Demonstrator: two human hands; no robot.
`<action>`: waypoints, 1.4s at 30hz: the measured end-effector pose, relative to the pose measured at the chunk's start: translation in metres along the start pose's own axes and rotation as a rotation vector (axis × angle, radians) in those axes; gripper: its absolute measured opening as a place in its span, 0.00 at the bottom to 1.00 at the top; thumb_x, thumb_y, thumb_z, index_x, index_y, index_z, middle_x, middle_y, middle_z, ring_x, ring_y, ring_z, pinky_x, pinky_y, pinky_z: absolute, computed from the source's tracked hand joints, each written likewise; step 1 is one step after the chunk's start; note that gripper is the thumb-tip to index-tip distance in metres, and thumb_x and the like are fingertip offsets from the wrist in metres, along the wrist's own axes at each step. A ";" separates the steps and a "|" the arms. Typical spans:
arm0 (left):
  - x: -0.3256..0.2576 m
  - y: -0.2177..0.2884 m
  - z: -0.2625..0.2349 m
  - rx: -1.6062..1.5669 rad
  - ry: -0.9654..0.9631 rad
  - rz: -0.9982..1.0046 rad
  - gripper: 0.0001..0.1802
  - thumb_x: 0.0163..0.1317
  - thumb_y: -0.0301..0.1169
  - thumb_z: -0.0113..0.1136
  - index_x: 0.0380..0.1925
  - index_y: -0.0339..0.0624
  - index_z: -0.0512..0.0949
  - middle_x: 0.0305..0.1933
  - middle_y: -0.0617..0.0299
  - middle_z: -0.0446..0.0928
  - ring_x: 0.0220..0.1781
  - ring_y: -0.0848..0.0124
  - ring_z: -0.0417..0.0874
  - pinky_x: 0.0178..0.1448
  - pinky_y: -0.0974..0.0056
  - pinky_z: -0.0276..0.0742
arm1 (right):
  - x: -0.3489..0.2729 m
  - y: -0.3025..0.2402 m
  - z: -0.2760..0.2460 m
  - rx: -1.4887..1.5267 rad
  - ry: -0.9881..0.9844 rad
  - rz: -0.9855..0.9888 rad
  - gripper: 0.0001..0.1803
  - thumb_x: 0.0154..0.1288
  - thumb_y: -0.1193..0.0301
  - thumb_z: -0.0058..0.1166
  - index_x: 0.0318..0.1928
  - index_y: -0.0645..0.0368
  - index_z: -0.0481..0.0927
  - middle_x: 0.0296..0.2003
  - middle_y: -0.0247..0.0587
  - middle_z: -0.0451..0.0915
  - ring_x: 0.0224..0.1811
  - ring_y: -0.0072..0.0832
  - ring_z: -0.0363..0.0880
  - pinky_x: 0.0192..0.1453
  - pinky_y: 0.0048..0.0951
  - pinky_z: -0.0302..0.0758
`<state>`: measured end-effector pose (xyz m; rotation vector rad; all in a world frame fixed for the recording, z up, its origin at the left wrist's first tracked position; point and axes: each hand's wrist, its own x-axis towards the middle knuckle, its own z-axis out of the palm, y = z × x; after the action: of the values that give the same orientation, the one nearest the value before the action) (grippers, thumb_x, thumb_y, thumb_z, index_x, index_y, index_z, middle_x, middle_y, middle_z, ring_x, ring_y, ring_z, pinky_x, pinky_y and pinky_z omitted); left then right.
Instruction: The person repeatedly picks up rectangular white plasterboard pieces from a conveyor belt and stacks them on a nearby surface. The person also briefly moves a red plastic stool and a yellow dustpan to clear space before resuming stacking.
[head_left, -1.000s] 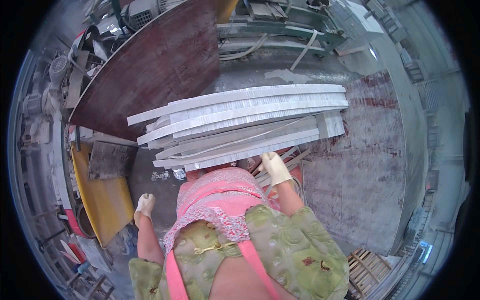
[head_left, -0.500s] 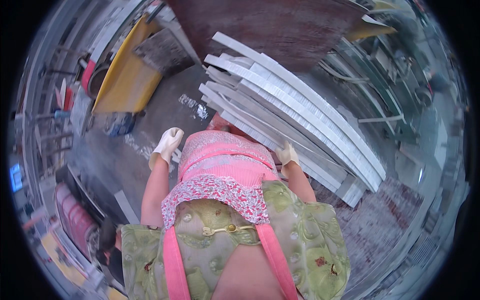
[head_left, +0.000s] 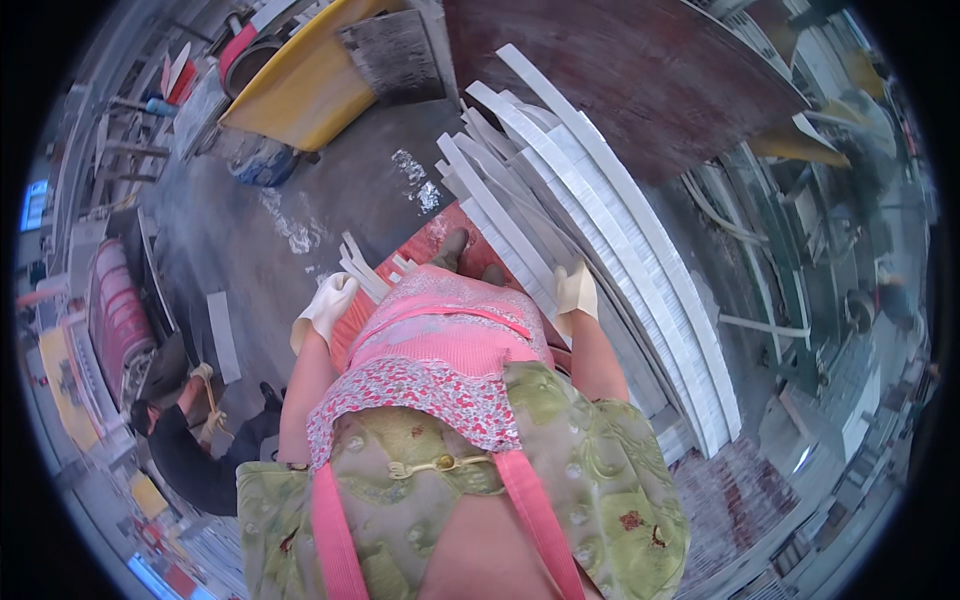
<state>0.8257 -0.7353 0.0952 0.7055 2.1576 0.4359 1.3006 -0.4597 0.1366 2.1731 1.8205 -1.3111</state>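
Note:
My left hand (head_left: 328, 306), in a pale glove, hangs beside the pink apron with its fingers curled closed and nothing visible in them. Just beyond it, several short white strips (head_left: 365, 272) lean over a red surface (head_left: 412, 250). My right hand (head_left: 576, 290), gloved too, is at the apron's other side, thumb and fingers slightly apart. It is nearest to the stack of long, curved white strips (head_left: 610, 215); whether it touches them cannot be told. Part of its fingers is turned away from view.
A dark red-brown panel (head_left: 620, 80) stands beyond the stack. A yellow sheet-like piece (head_left: 300, 85) is at the far left. At the lower left a person in dark clothes (head_left: 195, 455) crouches by a red roll (head_left: 122, 300). Green metal frames (head_left: 790, 260) stand on the right.
The view has turned and shifted: the stack stands steeper, and more red surface, my shoes and the crouching person now show. My hands keep nearly the same places beside the apron.

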 end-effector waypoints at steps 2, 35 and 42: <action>-0.018 0.012 -0.005 -0.019 0.002 0.011 0.25 0.71 0.47 0.59 0.46 0.33 0.88 0.42 0.44 0.89 0.49 0.55 0.90 0.56 0.54 0.82 | 0.017 0.006 0.006 -0.097 -0.019 -0.061 0.35 0.78 0.60 0.51 0.78 0.65 0.69 0.73 0.68 0.75 0.76 0.58 0.75 0.77 0.51 0.75; 0.095 -0.026 -0.236 0.128 -0.112 0.153 0.19 0.73 0.42 0.58 0.35 0.35 0.84 0.32 0.52 0.82 0.37 0.62 0.83 0.43 0.51 0.78 | 0.127 -0.136 0.148 -0.210 -0.017 0.155 0.36 0.72 0.56 0.60 0.78 0.48 0.73 0.73 0.56 0.79 0.75 0.52 0.78 0.78 0.49 0.78; 0.086 -0.042 -0.244 0.071 0.002 0.015 0.22 0.71 0.45 0.56 0.40 0.34 0.85 0.38 0.39 0.86 0.45 0.43 0.89 0.51 0.44 0.81 | 0.113 -0.155 0.108 -0.283 -0.014 0.042 0.47 0.72 0.54 0.52 0.87 0.59 0.58 0.79 0.65 0.70 0.80 0.52 0.73 0.81 0.44 0.73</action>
<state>0.5754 -0.7325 0.1729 0.7611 2.1799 0.3699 1.1084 -0.3740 0.0732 2.0364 1.8155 -0.9874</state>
